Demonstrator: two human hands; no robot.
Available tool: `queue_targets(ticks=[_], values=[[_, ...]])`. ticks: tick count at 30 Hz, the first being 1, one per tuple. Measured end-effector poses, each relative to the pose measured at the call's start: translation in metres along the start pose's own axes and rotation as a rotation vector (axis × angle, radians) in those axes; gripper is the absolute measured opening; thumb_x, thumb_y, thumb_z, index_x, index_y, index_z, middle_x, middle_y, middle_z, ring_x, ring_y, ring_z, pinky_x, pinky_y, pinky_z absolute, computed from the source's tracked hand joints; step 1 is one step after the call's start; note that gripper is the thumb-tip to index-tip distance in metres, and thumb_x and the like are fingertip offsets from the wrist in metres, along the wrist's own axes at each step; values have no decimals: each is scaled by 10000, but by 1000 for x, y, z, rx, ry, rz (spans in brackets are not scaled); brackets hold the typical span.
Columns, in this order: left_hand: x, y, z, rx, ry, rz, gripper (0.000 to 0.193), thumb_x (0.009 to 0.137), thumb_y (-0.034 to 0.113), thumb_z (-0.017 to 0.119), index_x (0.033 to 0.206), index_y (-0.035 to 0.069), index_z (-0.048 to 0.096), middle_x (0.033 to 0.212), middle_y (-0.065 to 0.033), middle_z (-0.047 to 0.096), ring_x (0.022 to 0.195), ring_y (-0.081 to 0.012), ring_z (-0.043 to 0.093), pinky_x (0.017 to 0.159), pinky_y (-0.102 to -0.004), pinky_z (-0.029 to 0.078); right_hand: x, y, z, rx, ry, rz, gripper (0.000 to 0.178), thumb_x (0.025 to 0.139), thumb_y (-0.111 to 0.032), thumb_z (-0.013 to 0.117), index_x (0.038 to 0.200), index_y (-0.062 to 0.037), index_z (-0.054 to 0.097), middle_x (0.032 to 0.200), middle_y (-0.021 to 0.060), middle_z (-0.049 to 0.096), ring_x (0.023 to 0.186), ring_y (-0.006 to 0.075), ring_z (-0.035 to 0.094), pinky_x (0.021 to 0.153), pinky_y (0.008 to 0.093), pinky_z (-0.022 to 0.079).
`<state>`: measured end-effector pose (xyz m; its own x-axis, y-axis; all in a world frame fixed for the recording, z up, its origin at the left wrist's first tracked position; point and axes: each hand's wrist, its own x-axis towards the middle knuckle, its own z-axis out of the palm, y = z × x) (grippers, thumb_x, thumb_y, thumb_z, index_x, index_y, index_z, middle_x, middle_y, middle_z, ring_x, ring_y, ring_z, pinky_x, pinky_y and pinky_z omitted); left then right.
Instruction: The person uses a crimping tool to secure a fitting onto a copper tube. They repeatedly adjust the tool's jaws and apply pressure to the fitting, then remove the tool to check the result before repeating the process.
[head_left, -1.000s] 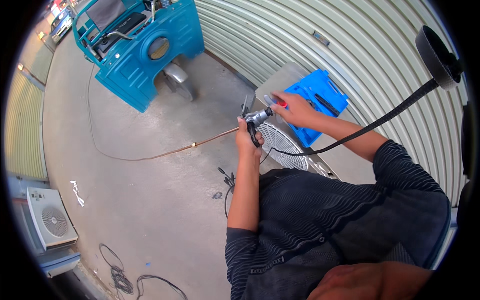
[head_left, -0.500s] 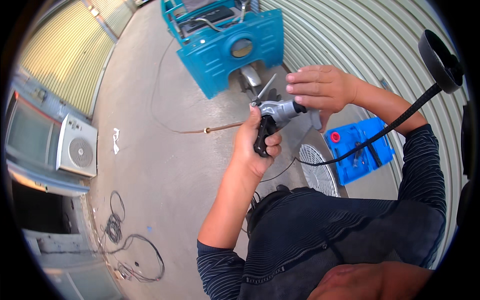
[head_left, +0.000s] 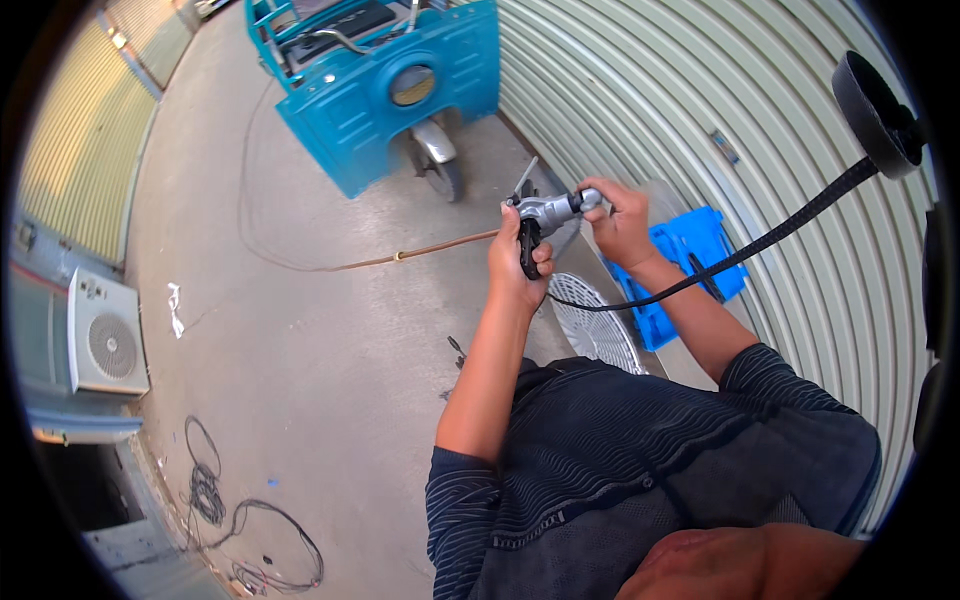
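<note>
My left hand (head_left: 508, 262) is wrapped round the black clamp end of a silver-and-black flaring tool (head_left: 546, 210). A thin copper pipe (head_left: 445, 244) runs leftward from that clamp, with a brass flare nut (head_left: 398, 256) on it some way along. My right hand (head_left: 622, 225) is closed on the crank end at the tool's right side; the fingers cover part of it. A thin pale lever sticks up from the clamp.
The blue three-wheeled cargo vehicle (head_left: 400, 100) stands ahead, beside a ribbed shutter wall (head_left: 620, 80). Below my right arm are an opened blue tool case (head_left: 690, 240) and a white basket (head_left: 590, 330). Coiled cables (head_left: 205, 495) and an air-conditioner unit (head_left: 108, 330) are at left.
My right hand has gone from spread fingers beside the tool to a closed grip at its crank end. The view has swung, so the vehicle and floor things appear farther left.
</note>
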<state>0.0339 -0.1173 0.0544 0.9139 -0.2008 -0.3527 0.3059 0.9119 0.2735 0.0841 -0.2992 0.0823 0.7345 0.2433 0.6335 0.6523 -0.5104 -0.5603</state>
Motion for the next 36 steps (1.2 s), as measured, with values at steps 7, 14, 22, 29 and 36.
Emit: queue_targets(ticks=[7,14,22,29,36], values=[[76,-106,-91,177,154,34,443,1006,538,539,974,96,539,677,-20,505,459,-134,473,370,-265,350,-68,55,17,-354,-202,987,680,936,-654,533,758,-30,738,613,150,654,602,300,674,596,371,499],[44,-70,-100,96,191,-117,423,992,570,542,1043,150,512,676,-9,483,474,-137,477,386,-266,354,-52,50,0,-142,-542,862,536,963,-512,600,987,9,728,797,164,716,747,261,714,701,383,545],[-25,36,-13,90,59,-34,431,998,564,528,1085,141,533,845,-24,557,493,-123,421,393,-242,314,64,-28,-47,-191,-625,-813,856,617,-302,919,1343,-64,533,1487,171,478,1356,412,479,1013,517,470],[-41,60,-4,31,-15,30,418,1005,525,535,1105,120,554,893,-56,595,487,-116,419,372,-227,331,86,-28,-28,-39,-511,-841,922,665,-393,894,1406,-33,481,1478,183,487,1350,413,487,1045,498,461],[-11,29,-8,19,-3,68,413,1018,519,516,1103,117,545,917,-36,587,490,-111,425,377,-232,341,37,-80,30,128,-20,255,631,893,-430,705,1291,41,571,1298,229,603,1213,368,589,1002,425,472]])
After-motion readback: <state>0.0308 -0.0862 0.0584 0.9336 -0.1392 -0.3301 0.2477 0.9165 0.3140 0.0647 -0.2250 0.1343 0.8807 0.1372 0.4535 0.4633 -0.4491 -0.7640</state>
